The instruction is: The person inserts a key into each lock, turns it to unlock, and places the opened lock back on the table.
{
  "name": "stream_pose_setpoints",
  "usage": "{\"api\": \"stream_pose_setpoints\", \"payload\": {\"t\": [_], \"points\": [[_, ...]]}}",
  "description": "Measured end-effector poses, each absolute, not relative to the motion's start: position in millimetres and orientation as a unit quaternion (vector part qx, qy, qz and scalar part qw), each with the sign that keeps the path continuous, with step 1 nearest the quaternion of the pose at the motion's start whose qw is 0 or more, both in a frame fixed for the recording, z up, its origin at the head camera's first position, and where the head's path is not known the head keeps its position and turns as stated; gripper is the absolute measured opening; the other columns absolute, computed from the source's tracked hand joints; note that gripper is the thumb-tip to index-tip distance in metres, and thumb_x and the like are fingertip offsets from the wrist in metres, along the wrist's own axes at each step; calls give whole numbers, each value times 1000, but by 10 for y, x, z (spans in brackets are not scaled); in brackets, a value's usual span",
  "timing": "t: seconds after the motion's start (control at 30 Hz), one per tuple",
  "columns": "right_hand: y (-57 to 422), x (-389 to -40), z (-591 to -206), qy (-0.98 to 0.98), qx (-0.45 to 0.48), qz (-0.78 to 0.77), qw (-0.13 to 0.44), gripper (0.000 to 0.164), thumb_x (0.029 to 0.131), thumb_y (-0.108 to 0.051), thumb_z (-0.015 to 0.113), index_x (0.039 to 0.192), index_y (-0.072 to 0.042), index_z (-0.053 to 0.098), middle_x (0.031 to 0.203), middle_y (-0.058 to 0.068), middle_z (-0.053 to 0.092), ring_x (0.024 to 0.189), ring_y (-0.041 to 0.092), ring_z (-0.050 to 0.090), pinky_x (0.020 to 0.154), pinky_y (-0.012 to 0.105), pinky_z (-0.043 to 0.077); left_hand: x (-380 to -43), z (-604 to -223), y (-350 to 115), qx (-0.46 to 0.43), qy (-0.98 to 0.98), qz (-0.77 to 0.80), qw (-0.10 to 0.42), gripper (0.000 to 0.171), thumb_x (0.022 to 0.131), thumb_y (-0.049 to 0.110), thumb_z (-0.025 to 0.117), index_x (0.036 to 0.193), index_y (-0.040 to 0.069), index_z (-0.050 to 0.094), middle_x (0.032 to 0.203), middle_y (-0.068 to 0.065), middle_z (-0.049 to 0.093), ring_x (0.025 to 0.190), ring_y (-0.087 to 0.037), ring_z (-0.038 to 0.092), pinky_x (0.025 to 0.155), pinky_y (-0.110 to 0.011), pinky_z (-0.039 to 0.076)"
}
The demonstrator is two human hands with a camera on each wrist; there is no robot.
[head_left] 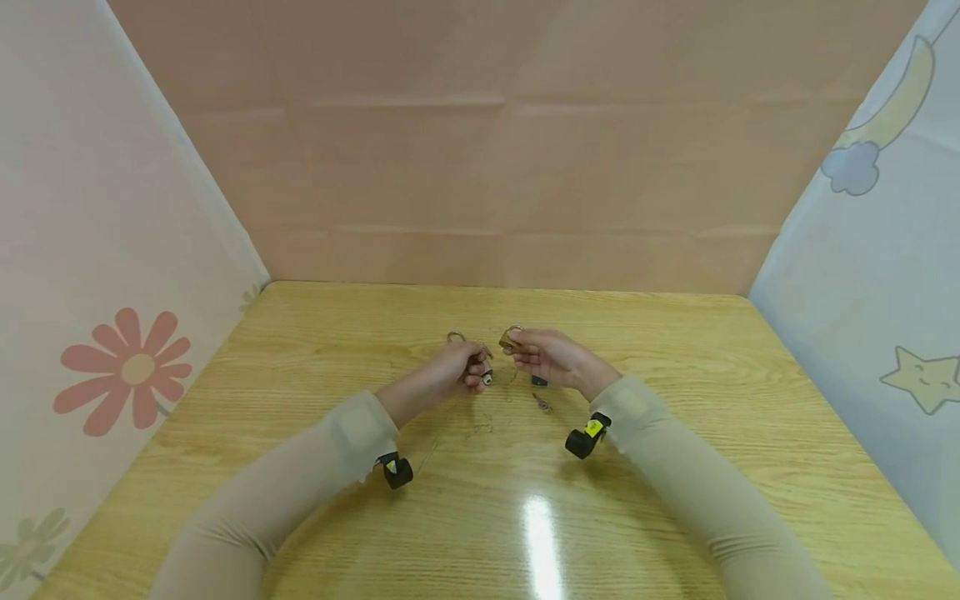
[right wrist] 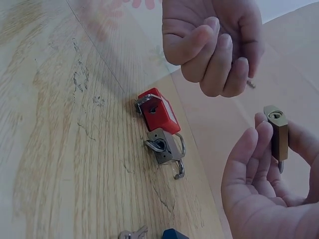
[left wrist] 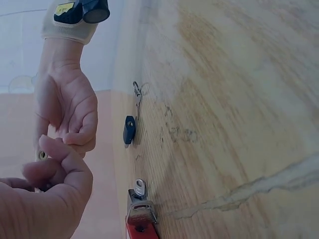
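My right hand (head_left: 553,354) pinches a small brass padlock (right wrist: 280,134) between thumb and fingers, its keyhole end showing in the right wrist view. Just left of it, my left hand (head_left: 459,368) has its fingers curled in. A thin toothed tip, like that of a key (right wrist: 251,83), pokes out from those fingers; the rest is hidden in the hand. The two hands are close together but apart in the head view. Below them on the table lie a red padlock (right wrist: 163,113) and a silver padlock (right wrist: 167,149) with a key in it and its shackle open.
A dark blue padlock (left wrist: 129,130) lies on the wooden table (head_left: 480,517) with a ringed key (left wrist: 138,102) beside it. Printed side walls and a plain back wall (head_left: 480,183) enclose the table. Each wrist carries a small black camera (head_left: 581,442).
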State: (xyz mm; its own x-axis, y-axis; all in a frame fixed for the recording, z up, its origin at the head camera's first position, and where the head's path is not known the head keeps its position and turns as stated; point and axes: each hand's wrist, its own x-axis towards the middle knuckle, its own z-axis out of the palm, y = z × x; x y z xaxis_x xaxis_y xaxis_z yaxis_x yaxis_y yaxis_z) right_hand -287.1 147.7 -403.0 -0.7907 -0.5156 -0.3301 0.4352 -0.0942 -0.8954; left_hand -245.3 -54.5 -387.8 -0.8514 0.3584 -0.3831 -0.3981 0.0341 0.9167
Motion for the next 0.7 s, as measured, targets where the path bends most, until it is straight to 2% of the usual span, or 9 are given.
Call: {"api": "stream_pose_setpoints", "payload": {"t": [0.1, 0.2, 0.27, 0.33, 0.43, 0.57, 0.7], "points": [[1478, -2869, -4027, 588, -34, -740, 325, 15, 102, -19, 50, 108, -7, 57, 91, 0, 68, 77, 8, 62, 83, 24, 52, -2427, -3860, -518, -28, 660, 702, 266, 39, 106, 21, 28, 68, 13, 29, 57, 3, 25, 45, -10, 23, 59, -29, 33], [1488, -2865, -4017, 586, -36, -740, 327, 15, 102, -19, 50, 107, -7, 58, 90, 0, 68, 77, 7, 62, 83, 24, 52, -2420, -3863, -507, -21, 676, 691, 255, 37, 107, 20, 27, 72, 10, 37, 57, 4, 24, 45, -9, 21, 56, -27, 32], [1493, -2863, -4011, 586, -37, -741, 327, 14, 102, -19, 50, 105, -8, 59, 89, -1, 68, 77, 7, 61, 82, 24, 52, -2418, -3871, -511, 0, 694, 674, 251, 37, 108, 21, 27, 83, 4, 50, 58, 4, 25, 47, -9, 22, 57, -26, 32], [1501, -2862, -4011, 585, -40, -741, 328, 14, 103, -18, 49, 104, -9, 60, 88, -2, 68, 76, 7, 61, 81, 23, 52, -2420, -3888, -524, 24, 710, 658, 249, 38, 108, 23, 31, 101, -1, 60, 61, 4, 28, 51, -10, 25, 59, -26, 34], [1500, -2866, -4021, 585, -37, -742, 327, 16, 103, -18, 49, 100, -10, 62, 85, -3, 68, 75, 7, 62, 78, 22, 52, -2420, -3907, -541, 52, 728, 637, 249, 40, 106, 26, 38, 117, -1, 65, 62, 4, 29, 55, -11, 29, 63, -28, 35], [1495, -2871, -4041, 587, -32, -741, 326, 14, 102, -19, 50, 105, -8, 60, 86, -2, 68, 76, 8, 62, 81, 23, 53, -2412, -3893, -516, 44, 747, 611, 259, 39, 107, 21, 36, 127, -4, 59, 63, 3, 29, 53, -11, 29, 66, -32, 34], [1495, -2868, -4045, 589, -30, -740, 324, 13, 102, -19, 51, 105, -9, 59, 87, -2, 69, 77, 8, 62, 83, 24, 53, -2391, -3868, -501, 55, 772, 573, 271, 40, 107, 15, 33, 134, -9, 50, 73, 1, 44, 50, -8, 28, 68, -31, 39]]}}
